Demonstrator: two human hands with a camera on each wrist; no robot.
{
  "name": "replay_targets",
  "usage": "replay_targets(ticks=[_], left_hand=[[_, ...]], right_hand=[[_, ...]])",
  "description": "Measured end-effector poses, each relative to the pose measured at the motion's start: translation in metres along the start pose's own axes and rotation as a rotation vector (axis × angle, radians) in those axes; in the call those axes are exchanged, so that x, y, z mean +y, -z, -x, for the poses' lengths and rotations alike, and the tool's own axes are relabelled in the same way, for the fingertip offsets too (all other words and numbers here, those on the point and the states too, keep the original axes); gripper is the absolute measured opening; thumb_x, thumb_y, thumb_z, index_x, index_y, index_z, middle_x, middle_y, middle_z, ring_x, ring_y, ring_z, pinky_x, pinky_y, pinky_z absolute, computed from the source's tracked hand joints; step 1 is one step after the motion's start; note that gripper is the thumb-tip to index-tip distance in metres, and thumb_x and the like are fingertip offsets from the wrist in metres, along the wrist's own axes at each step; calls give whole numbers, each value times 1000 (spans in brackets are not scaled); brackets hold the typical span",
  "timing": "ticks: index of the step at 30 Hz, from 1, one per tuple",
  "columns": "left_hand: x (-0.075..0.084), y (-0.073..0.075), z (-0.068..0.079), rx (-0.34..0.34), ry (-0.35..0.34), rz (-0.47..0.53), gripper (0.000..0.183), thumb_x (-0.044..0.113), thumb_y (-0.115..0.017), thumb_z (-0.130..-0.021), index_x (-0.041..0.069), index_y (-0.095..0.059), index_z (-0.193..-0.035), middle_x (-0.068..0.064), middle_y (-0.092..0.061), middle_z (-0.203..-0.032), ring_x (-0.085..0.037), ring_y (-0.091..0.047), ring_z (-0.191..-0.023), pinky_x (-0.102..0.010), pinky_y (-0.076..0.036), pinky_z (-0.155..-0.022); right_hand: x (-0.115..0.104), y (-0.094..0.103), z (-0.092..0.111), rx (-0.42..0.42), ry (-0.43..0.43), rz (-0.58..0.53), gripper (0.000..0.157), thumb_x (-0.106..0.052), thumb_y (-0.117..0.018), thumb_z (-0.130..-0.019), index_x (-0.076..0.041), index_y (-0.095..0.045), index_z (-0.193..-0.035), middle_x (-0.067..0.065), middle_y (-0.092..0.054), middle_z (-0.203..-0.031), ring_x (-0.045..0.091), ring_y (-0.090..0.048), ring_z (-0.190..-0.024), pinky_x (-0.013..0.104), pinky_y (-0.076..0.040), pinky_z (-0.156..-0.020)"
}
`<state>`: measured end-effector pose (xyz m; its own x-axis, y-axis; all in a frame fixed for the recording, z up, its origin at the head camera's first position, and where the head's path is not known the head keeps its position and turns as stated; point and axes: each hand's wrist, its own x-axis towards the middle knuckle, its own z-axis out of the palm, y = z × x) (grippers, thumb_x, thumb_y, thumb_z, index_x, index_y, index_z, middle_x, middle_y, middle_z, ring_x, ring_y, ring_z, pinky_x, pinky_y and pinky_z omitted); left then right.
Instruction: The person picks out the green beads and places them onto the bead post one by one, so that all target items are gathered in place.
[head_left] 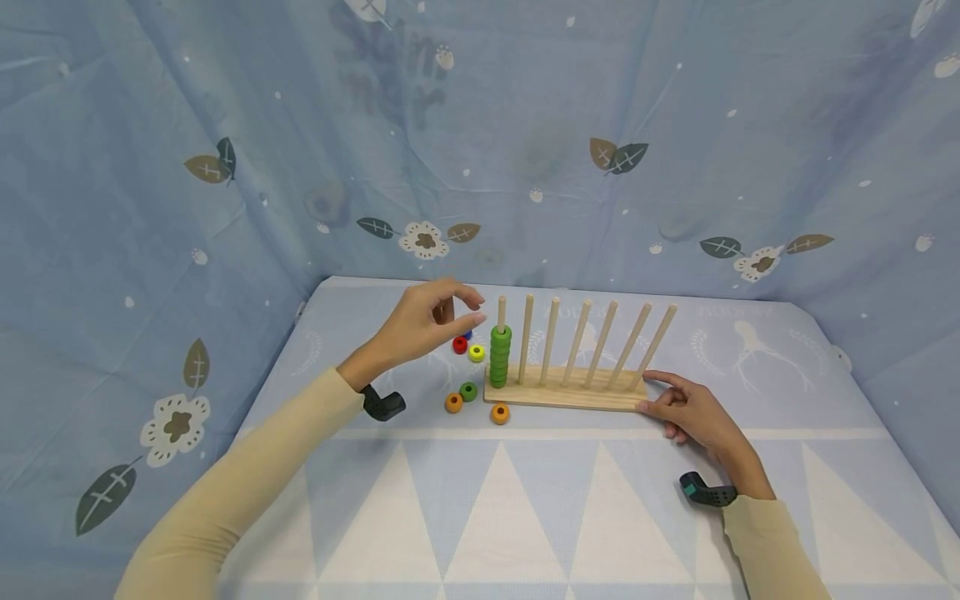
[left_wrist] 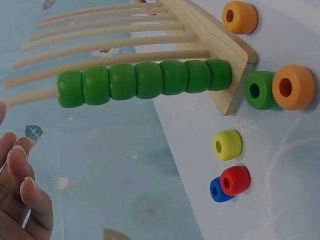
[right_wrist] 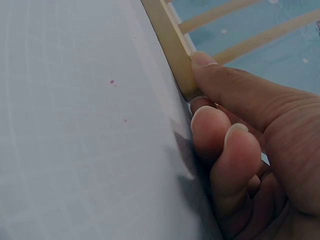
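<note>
A wooden peg rack (head_left: 566, 397) stands on the table, with several upright pegs along its base. Green beads (head_left: 500, 357) are stacked on the leftmost peg; its bare tip sticks out above them. Beside that tip is my left hand (head_left: 423, 321), thumb and forefinger curved apart with no bead between them. In the left wrist view, fingers of the left hand (left_wrist: 25, 190) show near the peg's end. My right hand (head_left: 697, 417) grips the right end of the base, thumb at the front and forefinger behind. The right wrist view shows the thumb (right_wrist: 235, 87) on the wood's edge.
Loose beads lie left of the rack: red (head_left: 460, 345), blue (left_wrist: 219, 190), yellow (head_left: 476, 353), green (head_left: 468, 392) and orange (head_left: 453, 403). Another orange bead (head_left: 500, 413) lies in front of the base. Patterned blue cloth (head_left: 525, 167) hangs behind and at the sides.
</note>
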<state>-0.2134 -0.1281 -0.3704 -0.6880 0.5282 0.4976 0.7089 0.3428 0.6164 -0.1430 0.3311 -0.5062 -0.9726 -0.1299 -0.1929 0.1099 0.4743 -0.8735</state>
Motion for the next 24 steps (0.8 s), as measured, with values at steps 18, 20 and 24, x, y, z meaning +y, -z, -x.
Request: replay_targets(ticks=[18,20,24], left_hand=[[-20,-15,28,-62,148,6,20,26,-76,-96,20,-73,-116,10,-69,-100,-15,-50,-60,-30,-41,-53],[-22,-17,31,-67,171,1,21,27,-76,-96,21,-73,-116,10,-68,-100,-15,-50,-62,-30,-40,-54],[-26,-21,38,-80,206,7,21,27,-77,-96,20,-74,-116,9,-69,-101,-17,-50,-63,-30,-41,-54]], right_hand=[[1,0,-1,-6,7,-21,76,-32,-81,-91,-9,-45,-154,15,-65,-86,15,-55,-53,32,-51,-47],[1,0,-1,-6,7,-22,76,-33,-81,-91,-9,-45,-154,15,-64,-86,15,-55,-53,33,-51,-47],[1,0,-1,-6,8,-18,76,-33,-81,-91,-9,-45,-154,16,-64,-86,15,-55,-53,33,-51,-47]])
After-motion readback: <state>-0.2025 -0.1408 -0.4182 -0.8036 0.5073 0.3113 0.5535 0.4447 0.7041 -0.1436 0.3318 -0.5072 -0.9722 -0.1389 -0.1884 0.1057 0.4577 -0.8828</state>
